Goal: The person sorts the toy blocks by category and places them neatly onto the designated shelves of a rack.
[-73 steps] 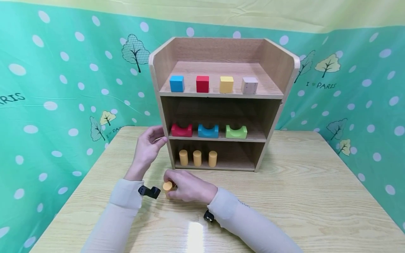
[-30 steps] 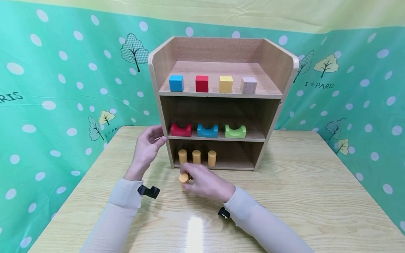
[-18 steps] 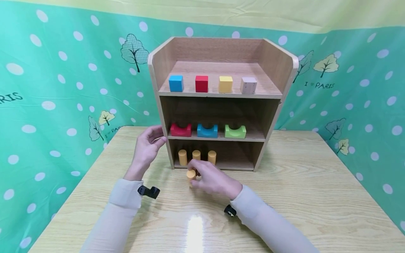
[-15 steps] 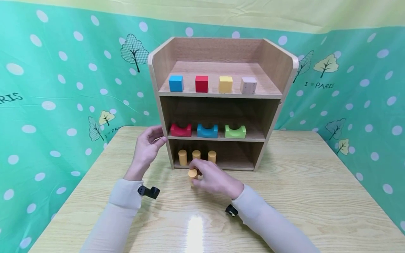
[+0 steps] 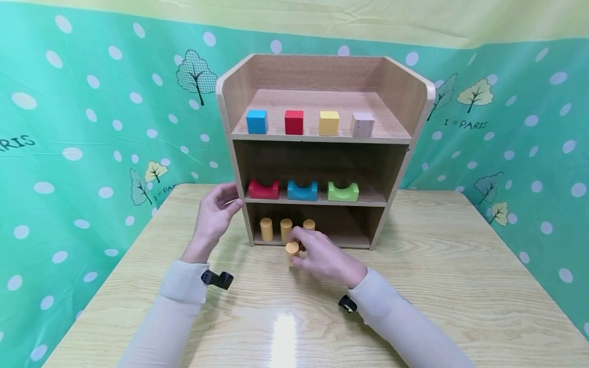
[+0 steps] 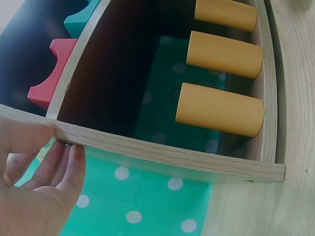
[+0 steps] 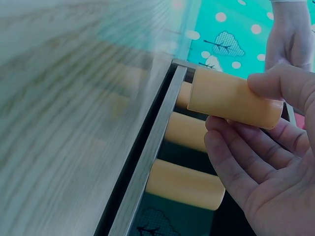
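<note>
In the head view my right hand (image 5: 324, 259) holds an orange-yellow wooden cylinder block (image 5: 292, 248) upright in front of the lowest level of a wooden shelf (image 5: 322, 138). The right wrist view has the thumb on one side of that cylinder block (image 7: 221, 96) and the fingertips on the other. My left hand (image 5: 213, 214) grips the shelf's left side panel; in the left wrist view its thumb lies at the front edge (image 6: 162, 153) and its bent fingers against the outer face. Three matching cylinders (image 5: 266, 229) stand in a row on the lowest level, the right one partly hidden by my right hand.
The top level carries blue (image 5: 257, 122), red (image 5: 294, 122), yellow (image 5: 329, 123) and pale grey cubes (image 5: 362, 124). Red (image 5: 264, 190), blue (image 5: 302, 191) and green arch blocks (image 5: 343, 192) line the middle level. A dotted curtain (image 5: 92, 153) hangs behind the wooden table (image 5: 437, 266).
My right hand has carried the cylinder block rightward and toward the shelf, from near the left wrist to in front of the lowest level. The left hand has kept its place.
</note>
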Demonstrator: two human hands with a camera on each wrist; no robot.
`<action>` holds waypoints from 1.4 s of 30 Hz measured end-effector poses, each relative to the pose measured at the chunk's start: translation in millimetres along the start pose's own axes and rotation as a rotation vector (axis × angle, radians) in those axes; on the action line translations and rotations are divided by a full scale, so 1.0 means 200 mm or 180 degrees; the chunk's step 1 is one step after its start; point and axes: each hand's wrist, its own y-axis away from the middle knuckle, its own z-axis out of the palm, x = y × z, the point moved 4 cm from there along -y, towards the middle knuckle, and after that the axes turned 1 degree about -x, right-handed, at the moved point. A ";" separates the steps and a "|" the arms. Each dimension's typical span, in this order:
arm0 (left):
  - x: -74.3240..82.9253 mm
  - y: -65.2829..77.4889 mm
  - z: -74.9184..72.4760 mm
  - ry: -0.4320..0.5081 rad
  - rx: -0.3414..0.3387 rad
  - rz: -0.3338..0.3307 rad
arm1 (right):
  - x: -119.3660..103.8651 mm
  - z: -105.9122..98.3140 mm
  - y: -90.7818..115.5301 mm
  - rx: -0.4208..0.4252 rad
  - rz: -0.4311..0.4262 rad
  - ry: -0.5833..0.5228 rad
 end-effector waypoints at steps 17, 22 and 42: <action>0.00 0.00 0.00 0.0001 -0.0004 -0.0014 | 0.07 -0.10 0.04 0.0173 0.0152 0.0084; 0.00 0.00 0.00 0.0012 -0.0007 -0.0017 | 0.08 -0.12 0.05 0.0218 0.0217 0.0084; 0.00 0.01 0.00 -0.0048 0.0002 0.0009 | 0.18 -0.18 0.10 0.0317 0.0344 0.0106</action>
